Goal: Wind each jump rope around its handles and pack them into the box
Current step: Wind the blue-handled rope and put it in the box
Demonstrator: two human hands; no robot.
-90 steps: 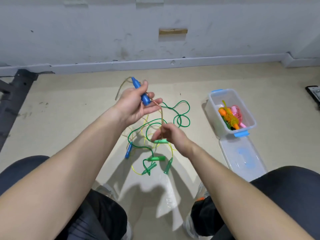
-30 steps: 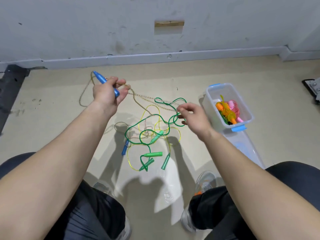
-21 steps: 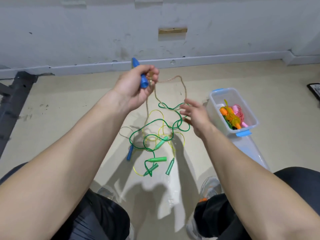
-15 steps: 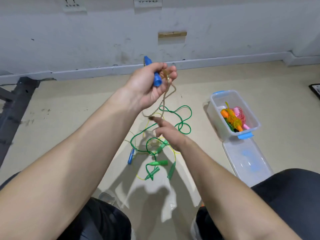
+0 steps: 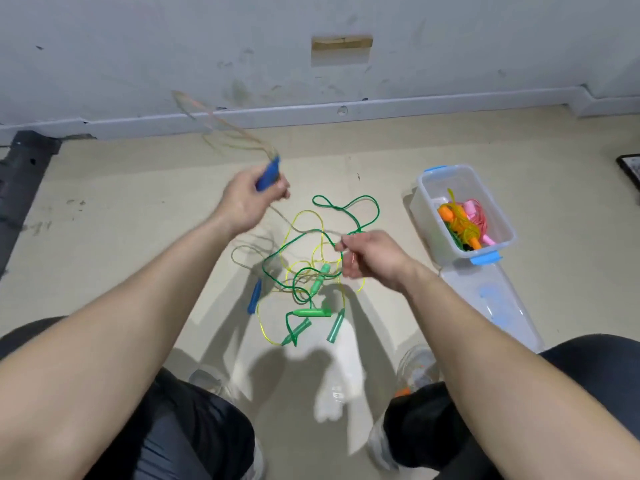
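Note:
My left hand (image 5: 246,202) grips a blue handle (image 5: 268,174) of a tan jump rope; a blurred loop of that rope (image 5: 221,128) swings up to the left. My right hand (image 5: 372,259) pinches the same tan cord lower down, over the tangle. The rope's other blue handle (image 5: 254,296) lies on the floor. A dark green rope (image 5: 349,209) and a yellow rope (image 5: 304,237) with green handles (image 5: 311,312) lie tangled between my feet. The clear box (image 5: 465,216) at right holds wound orange and pink ropes (image 5: 462,220).
The box's clear lid (image 5: 491,306) with blue clips lies on the floor just before it. A grey wall and skirting run along the back. A dark metal frame (image 5: 20,181) lies at far left, and a dark object (image 5: 630,171) at the right edge.
My left hand has dropped lower and left with the blue handle, flinging a rope loop outward. My right hand has moved right and now pinches the tan cord.

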